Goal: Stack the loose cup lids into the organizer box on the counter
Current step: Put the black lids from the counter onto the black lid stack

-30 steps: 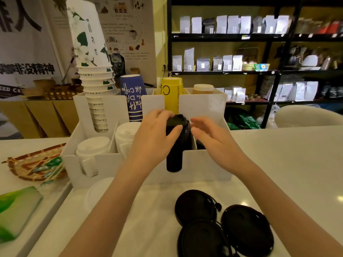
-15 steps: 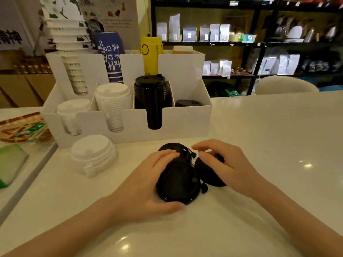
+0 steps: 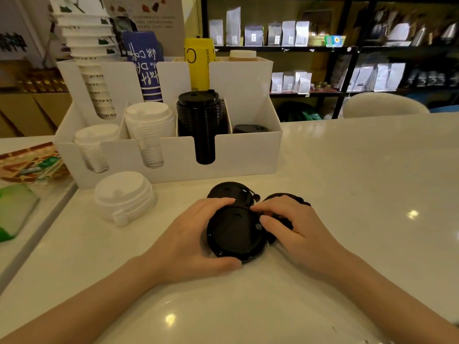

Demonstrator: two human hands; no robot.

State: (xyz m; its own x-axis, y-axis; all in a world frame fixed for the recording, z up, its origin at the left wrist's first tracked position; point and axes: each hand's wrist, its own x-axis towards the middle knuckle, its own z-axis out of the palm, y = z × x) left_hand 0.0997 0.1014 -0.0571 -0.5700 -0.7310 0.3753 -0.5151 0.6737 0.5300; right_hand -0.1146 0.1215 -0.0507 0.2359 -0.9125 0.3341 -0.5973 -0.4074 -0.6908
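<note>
Three black cup lids lie on the white counter in front of me. My left hand cups the nearest black lid from its left side, thumb under its near edge. My right hand rests on the right lid, its fingertips touching the near lid's rim. A third black lid lies just behind them. The white organizer box stands beyond, with a tall stack of black lids in one slot, a low black lid in the right slot and white lid stacks on the left.
A loose pile of white lids sits on the counter left of my hands. Paper cup stacks rise from the organizer's back row. A woven tray lies at the left, past the counter's edge. Shelves with bags stand behind.
A second ago both hands were at the organizer's black lid stack. They came back to the loose black lids on the counter, and my left hand now wraps the nearest one more closely.
</note>
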